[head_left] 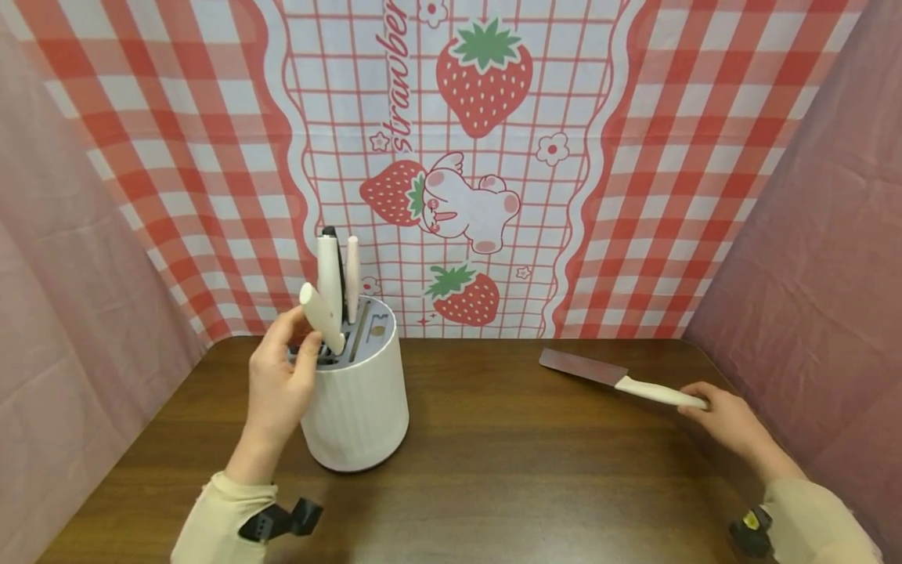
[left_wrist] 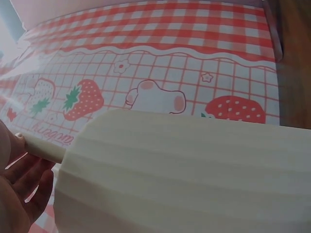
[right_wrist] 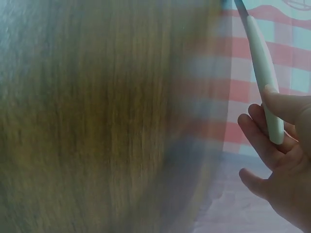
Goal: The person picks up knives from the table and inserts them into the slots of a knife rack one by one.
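Note:
A white ribbed knife block [head_left: 355,423] with a grey slotted top stands left of centre. My left hand [head_left: 280,380] pinches a white knife handle [head_left: 320,317] that leans at the block's top; its blade is hidden. In the left wrist view the same handle [left_wrist: 46,149] sticks out beyond the block's ribbed wall [left_wrist: 184,174]. On the right, my right hand [head_left: 729,423] holds a broad-bladed kitchen knife [head_left: 658,391] by the end of its white handle, with the blade pointing left. Thumb and fingers close on that handle [right_wrist: 264,63] in the right wrist view.
Behind the leaning handle, a white handle [head_left: 328,274], a black handle [head_left: 341,266] and a pale pink handle [head_left: 353,274] stand upright in the block. The brown wooden table [head_left: 486,478] ends at a strawberry-print checked cloth [head_left: 479,188]. Pink curtains [head_left: 803,235] hang at both sides.

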Available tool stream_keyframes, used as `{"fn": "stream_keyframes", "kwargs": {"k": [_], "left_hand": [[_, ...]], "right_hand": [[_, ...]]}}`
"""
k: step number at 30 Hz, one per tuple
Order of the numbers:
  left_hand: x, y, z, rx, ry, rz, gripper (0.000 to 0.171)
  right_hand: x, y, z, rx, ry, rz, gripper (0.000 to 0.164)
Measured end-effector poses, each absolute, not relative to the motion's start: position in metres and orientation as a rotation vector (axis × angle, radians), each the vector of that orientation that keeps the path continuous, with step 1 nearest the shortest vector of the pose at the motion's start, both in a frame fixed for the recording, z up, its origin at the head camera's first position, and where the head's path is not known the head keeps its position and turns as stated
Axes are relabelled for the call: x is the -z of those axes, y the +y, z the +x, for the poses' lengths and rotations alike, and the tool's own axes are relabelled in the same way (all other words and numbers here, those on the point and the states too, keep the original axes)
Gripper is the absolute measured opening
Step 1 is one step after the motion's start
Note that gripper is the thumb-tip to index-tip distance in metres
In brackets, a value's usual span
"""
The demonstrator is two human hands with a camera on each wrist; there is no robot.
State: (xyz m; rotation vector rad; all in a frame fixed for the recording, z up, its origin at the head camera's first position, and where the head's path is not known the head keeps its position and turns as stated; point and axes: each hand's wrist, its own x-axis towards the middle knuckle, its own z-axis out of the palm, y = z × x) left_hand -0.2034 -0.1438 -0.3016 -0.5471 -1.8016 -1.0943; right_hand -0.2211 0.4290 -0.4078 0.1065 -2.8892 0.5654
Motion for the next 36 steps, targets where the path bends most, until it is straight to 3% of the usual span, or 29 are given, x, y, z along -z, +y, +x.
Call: {"fn": "stream_keyframes", "kwargs": {"k": [12, 23, 36], "left_hand": [[0.3, -0.138, -0.209, 1.055, -1.839, -0.565, 0.029], [0.302, -0.137, -0.211, 1.061, -1.817, -0.55, 0.029], [0.302, -0.135, -0.211, 1.087, -1.834, -0.511, 0.029]], "right_hand": [[0.401, 0.426, -0.219, -0.745, -2.841, -0.012, 0.047], [0.399, 0.418, -0.221, -1.14, -2.598, -0.001, 0.044], [0.395, 0.399, -0.228, -1.572, -2.263, -0.03, 0.02]]}}
